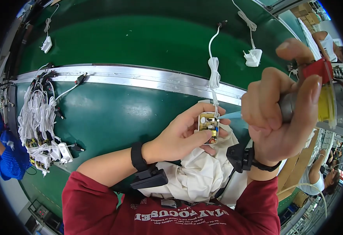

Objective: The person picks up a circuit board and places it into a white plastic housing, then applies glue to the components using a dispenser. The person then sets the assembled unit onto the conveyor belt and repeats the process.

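Observation:
My left hand (183, 135) grips an opened power adapter (209, 127), its circuit board facing up. A white cable (214, 72) runs from the adapter's far end over the metal rail to a dark plug on the far side. My right hand (275, 105) is closed around a grey cylindrical dispenser (290, 106) with red and yellow parts at its back. The dispenser's light-blue tapered nozzle (231, 115) points left, with its tip at the upper right corner of the board. Whether the tip touches the board, I cannot tell.
Left on the green bench is a heap of white cables (36, 109) with adapters. A metal rail (140, 77) crosses ahead. Beyond it lie a white adapter (253, 57) at right and another adapter (46, 44) at left. White cloth (195, 176) covers my lap. Other people sit at both sides.

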`<action>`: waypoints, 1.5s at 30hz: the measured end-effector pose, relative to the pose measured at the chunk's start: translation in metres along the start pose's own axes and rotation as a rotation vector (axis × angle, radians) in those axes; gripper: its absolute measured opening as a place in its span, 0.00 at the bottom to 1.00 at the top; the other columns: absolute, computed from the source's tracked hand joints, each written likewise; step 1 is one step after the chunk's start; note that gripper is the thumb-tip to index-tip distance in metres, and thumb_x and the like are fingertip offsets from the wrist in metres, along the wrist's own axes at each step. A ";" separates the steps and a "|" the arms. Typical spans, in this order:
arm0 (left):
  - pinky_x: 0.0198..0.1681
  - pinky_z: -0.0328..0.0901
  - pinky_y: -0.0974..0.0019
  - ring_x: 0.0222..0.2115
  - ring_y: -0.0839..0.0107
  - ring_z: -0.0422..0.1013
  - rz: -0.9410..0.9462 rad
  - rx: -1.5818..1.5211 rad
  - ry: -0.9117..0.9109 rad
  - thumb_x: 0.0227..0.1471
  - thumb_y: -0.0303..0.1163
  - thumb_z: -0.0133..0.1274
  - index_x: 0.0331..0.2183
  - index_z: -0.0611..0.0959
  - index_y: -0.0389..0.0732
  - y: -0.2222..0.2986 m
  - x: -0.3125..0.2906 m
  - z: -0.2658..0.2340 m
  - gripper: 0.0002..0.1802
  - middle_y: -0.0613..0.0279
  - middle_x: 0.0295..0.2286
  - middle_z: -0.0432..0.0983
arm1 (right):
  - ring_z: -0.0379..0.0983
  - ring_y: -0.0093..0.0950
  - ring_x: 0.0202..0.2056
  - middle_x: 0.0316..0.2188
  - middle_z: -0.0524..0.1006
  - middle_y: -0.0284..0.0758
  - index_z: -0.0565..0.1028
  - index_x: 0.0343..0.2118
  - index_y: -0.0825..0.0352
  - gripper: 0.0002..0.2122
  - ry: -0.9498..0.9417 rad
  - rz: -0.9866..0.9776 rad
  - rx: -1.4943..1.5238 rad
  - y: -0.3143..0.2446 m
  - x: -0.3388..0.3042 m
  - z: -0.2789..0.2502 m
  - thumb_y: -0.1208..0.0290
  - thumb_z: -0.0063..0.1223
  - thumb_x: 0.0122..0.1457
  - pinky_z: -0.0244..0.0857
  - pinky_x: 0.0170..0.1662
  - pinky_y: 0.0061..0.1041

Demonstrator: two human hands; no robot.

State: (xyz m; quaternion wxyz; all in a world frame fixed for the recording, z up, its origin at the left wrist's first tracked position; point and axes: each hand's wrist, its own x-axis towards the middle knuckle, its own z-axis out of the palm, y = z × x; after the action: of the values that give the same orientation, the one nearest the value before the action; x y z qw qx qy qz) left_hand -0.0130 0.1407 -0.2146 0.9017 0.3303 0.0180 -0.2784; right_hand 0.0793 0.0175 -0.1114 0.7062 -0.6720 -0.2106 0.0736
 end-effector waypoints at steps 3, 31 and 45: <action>0.39 0.73 0.66 0.48 0.65 0.68 -0.025 0.003 0.100 0.54 0.20 0.39 0.53 0.61 0.41 0.005 0.001 0.000 0.24 0.56 0.49 0.66 | 0.47 0.14 0.08 0.10 0.56 0.24 0.57 0.34 0.63 0.15 -0.022 0.026 0.030 -0.002 -0.001 0.000 0.54 0.29 0.66 0.42 0.12 0.16; 0.52 0.65 0.50 0.55 0.61 0.59 0.008 -0.411 -0.068 0.59 0.26 0.39 0.57 0.58 0.41 0.005 0.003 -0.018 0.24 0.54 0.54 0.59 | 0.52 0.16 0.08 0.11 0.61 0.27 0.54 0.44 0.62 0.18 -0.236 0.126 0.185 -0.016 -0.011 0.016 0.51 0.31 0.65 0.47 0.13 0.18; 0.51 0.66 0.51 0.54 0.64 0.61 0.015 -0.424 -0.068 0.60 0.29 0.40 0.56 0.58 0.42 0.001 0.003 -0.018 0.23 0.55 0.54 0.60 | 0.51 0.15 0.09 0.12 0.60 0.26 0.51 0.54 0.67 0.25 -0.165 0.135 0.202 -0.013 -0.019 0.016 0.51 0.30 0.65 0.47 0.13 0.17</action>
State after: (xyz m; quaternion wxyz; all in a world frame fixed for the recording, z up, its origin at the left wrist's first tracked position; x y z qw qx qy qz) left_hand -0.0073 0.1505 -0.2291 0.9532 0.1239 0.0432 -0.2726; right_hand 0.0535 0.0237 -0.1027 0.7440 -0.6018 -0.2135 0.1966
